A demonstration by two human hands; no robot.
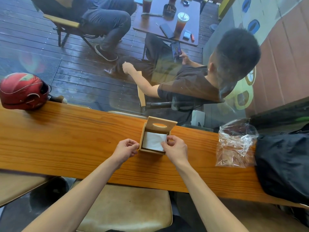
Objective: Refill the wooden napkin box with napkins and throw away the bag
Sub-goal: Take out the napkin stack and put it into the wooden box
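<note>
The wooden napkin box [142, 139] stands on the counter [66, 139] with its hinged lid [161, 125] tipped back and open. A stack of white napkins [153, 141] fills the inside. My right hand [175, 150] pinches the right edge of the top napkin between thumb and fingers. My left hand [126, 150] rests against the box's left wall with its fingers curled, holding nothing that I can see. The clear plastic bag [235, 144] lies crumpled and empty on the counter to the right of the box.
A red helmet [23, 91] sits at the counter's far left. A black bag [282, 166] covers the right end beside the plastic bag. A glass pane rises behind the counter, with seated people and a table beyond it. A padded stool [127, 208] stands below me.
</note>
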